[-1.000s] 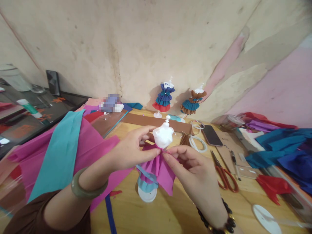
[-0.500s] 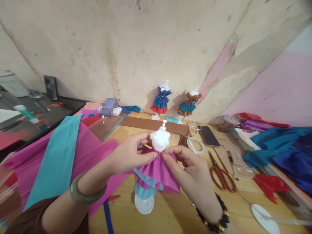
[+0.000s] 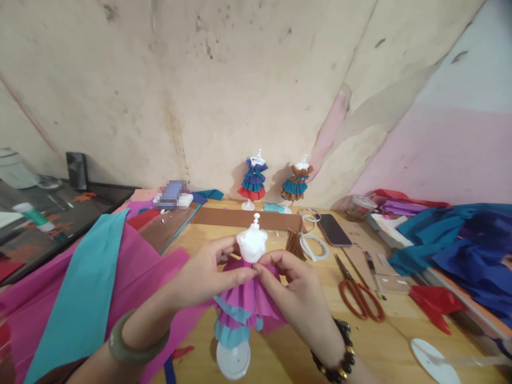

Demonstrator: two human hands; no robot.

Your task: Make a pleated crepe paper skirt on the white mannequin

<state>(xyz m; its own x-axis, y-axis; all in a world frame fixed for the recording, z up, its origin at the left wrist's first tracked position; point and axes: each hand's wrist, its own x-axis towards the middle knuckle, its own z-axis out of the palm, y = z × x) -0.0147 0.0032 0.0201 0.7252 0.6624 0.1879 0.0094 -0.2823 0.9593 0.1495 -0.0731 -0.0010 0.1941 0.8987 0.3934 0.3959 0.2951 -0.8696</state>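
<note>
1. At the middle of the wooden counter (image 3: 384, 352), a small white mannequin (image 3: 252, 244) stands on a round white base (image 3: 233, 360), dressed in a pleated magenta paper skirt (image 3: 248, 298) over teal ruffles (image 3: 230, 333).
2. From the left, the left hand (image 3: 204, 274) comes in with a green bangle (image 3: 136, 344) on the wrist; its thumb and fingers (image 3: 242, 274) are pinched shut on the top edge of the magenta skirt at the mannequin's waist.
3. From the right, the right hand (image 3: 298, 290), with a dark bead bracelet (image 3: 338, 362) on its wrist, meets it; its fingers (image 3: 260, 273) are also closed on the skirt's top edge, almost touching the left thumb.
4. Between the two pinches the waist sits, with the white torso rising clear above the fingers and the skirt fanning out below them.
5. Left of the hands lie sheets of magenta crepe paper (image 3: 144, 266) and a teal strip (image 3: 84, 298).
6. Right of the hands lie red-handled scissors (image 3: 360, 296), a white tape roll (image 3: 314, 246) and a phone (image 3: 333, 229).
7. Against the wall stand two finished dressed mannequins (image 3: 253, 178), with a brown paper strip (image 3: 244, 217) in front.
</note>
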